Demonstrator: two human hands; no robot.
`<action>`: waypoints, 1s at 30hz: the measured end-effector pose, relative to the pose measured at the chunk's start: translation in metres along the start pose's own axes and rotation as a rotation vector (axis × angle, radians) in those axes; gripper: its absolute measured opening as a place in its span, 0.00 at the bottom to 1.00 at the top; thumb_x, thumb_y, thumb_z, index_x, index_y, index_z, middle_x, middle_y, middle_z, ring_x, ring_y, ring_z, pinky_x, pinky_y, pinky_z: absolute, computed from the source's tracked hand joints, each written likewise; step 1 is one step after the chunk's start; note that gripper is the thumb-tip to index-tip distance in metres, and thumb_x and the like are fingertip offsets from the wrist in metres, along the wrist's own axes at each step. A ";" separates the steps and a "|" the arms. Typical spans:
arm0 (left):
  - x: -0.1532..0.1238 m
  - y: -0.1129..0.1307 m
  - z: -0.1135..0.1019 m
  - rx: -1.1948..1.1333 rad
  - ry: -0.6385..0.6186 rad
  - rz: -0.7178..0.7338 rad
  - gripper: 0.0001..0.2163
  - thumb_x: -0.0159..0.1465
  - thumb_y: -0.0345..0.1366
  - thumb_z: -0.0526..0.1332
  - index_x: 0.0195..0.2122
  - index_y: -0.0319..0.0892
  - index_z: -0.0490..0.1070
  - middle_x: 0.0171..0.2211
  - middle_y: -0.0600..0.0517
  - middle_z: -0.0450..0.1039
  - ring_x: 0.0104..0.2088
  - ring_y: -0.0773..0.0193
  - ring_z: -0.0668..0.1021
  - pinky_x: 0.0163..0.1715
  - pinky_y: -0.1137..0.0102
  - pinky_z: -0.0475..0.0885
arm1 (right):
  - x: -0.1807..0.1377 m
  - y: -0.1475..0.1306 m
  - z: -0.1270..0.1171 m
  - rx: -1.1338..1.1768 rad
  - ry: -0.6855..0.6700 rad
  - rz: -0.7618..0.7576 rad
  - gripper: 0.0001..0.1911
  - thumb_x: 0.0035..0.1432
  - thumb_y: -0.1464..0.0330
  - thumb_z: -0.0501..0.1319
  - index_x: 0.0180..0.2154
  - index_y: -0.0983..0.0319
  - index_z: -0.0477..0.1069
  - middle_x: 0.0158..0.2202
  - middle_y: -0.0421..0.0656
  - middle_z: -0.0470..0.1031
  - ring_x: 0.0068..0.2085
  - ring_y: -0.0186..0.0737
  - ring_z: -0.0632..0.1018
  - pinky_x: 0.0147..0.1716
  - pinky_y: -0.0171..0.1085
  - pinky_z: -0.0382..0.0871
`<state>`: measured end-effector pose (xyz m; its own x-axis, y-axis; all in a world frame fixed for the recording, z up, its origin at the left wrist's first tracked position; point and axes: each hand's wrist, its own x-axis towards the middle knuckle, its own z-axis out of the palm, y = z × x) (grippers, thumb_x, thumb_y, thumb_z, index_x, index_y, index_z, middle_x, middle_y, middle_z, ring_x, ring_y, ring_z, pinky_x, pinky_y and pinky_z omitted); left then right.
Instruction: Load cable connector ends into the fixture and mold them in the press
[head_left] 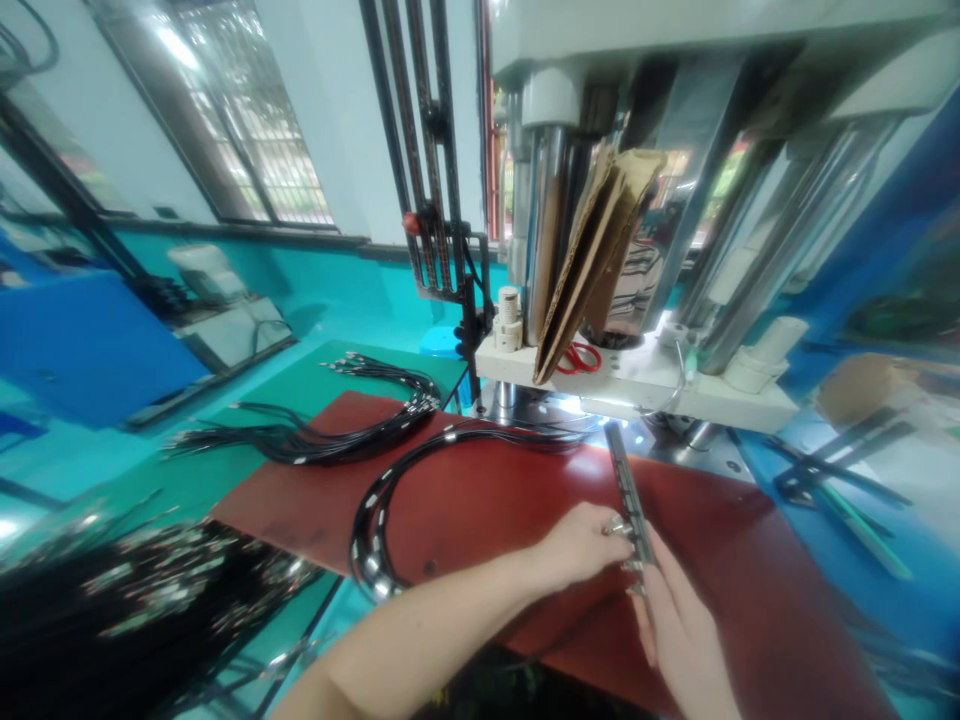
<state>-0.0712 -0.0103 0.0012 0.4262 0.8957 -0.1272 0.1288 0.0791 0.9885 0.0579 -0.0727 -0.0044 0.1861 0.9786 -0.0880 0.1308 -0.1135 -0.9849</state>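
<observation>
A long dark metal bar (624,478) with silver connector ends lies on the red board (495,500), running from the machine toward me. My left hand (581,545) is curled at the bar's near end, fingertips pinched on a small silver connector there. My right hand (679,630) sits just right of it, fingers stretched flat along the bar's near end and touching it. A loop of black cables (382,520) with silver plugs curves across the board to the left of my hands.
A moulding press (675,200) with steel columns stands behind the board, cardboard (592,260) wedged in it, red scissors (579,357) on its white base. More black cable bundles (315,430) lie on the green table, and a heap (135,600) sits lower left.
</observation>
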 end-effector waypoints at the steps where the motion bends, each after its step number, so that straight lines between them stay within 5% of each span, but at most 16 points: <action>1: -0.001 0.001 -0.001 0.003 -0.011 0.011 0.08 0.51 0.35 0.56 0.19 0.39 0.61 0.17 0.59 0.59 0.20 0.74 0.61 0.21 0.76 0.56 | 0.001 0.002 -0.001 -0.007 -0.013 -0.014 0.33 0.52 0.48 0.57 0.54 0.59 0.63 0.49 0.45 0.70 0.35 0.40 0.75 0.24 0.31 0.71; 3: -0.002 0.004 -0.007 0.017 -0.057 0.024 0.09 0.52 0.37 0.57 0.19 0.38 0.62 0.17 0.58 0.61 0.20 0.73 0.63 0.22 0.76 0.57 | 0.002 0.004 -0.002 0.022 -0.008 -0.007 0.30 0.52 0.49 0.58 0.52 0.58 0.65 0.50 0.44 0.68 0.37 0.41 0.74 0.26 0.30 0.71; 6: -0.003 0.014 -0.020 -0.017 -0.052 0.001 0.11 0.53 0.42 0.58 0.23 0.39 0.64 0.18 0.58 0.61 0.19 0.73 0.64 0.20 0.76 0.56 | -0.001 0.001 -0.003 0.082 0.000 0.057 0.28 0.53 0.50 0.58 0.53 0.57 0.64 0.29 0.40 0.73 0.21 0.33 0.69 0.15 0.29 0.63; 8: -0.003 0.020 -0.027 -0.111 0.015 -0.052 0.12 0.54 0.44 0.58 0.28 0.40 0.62 0.17 0.61 0.57 0.16 0.75 0.60 0.17 0.77 0.53 | -0.002 -0.002 -0.004 0.116 -0.022 0.063 0.30 0.54 0.50 0.57 0.54 0.58 0.62 0.16 0.34 0.63 0.15 0.31 0.60 0.11 0.29 0.56; 10: -0.002 0.022 -0.028 -0.182 0.073 -0.116 0.12 0.54 0.45 0.57 0.31 0.42 0.60 0.16 0.63 0.53 0.14 0.76 0.56 0.15 0.78 0.49 | -0.002 -0.003 -0.005 0.143 -0.047 0.051 0.33 0.52 0.49 0.57 0.55 0.60 0.61 0.13 0.33 0.57 0.14 0.33 0.58 0.11 0.31 0.54; 17: 0.004 -0.007 -0.006 0.061 0.142 0.006 0.08 0.51 0.38 0.59 0.24 0.39 0.62 0.22 0.58 0.62 0.23 0.73 0.64 0.24 0.76 0.59 | -0.003 -0.006 -0.003 0.160 -0.056 0.062 0.35 0.50 0.47 0.57 0.54 0.60 0.63 0.13 0.35 0.55 0.13 0.36 0.57 0.08 0.36 0.52; 23: 0.004 -0.002 -0.007 -0.119 0.071 -0.091 0.08 0.48 0.36 0.62 0.25 0.37 0.67 0.22 0.56 0.66 0.23 0.71 0.66 0.26 0.75 0.60 | 0.000 -0.004 -0.003 0.105 -0.090 0.036 0.32 0.49 0.47 0.56 0.52 0.55 0.66 0.13 0.37 0.58 0.12 0.39 0.61 0.07 0.37 0.56; 27: 0.002 -0.001 -0.005 -0.141 0.115 -0.043 0.07 0.48 0.35 0.61 0.21 0.37 0.65 0.19 0.57 0.64 0.21 0.72 0.64 0.23 0.75 0.58 | 0.003 -0.002 -0.001 0.139 -0.059 0.022 0.27 0.48 0.49 0.59 0.48 0.53 0.70 0.32 0.44 0.73 0.26 0.45 0.74 0.19 0.38 0.70; 30: 0.001 -0.003 -0.006 -0.101 0.157 -0.007 0.08 0.48 0.35 0.62 0.21 0.37 0.64 0.19 0.58 0.62 0.21 0.73 0.64 0.23 0.76 0.57 | 0.000 -0.007 0.001 0.132 -0.065 0.044 0.28 0.49 0.49 0.58 0.49 0.54 0.68 0.35 0.45 0.73 0.25 0.43 0.73 0.16 0.36 0.68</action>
<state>-0.0762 -0.0068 -0.0012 0.2798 0.9515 -0.1281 0.0378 0.1224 0.9918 0.0557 -0.0718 0.0024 0.1251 0.9826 -0.1370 -0.0063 -0.1373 -0.9905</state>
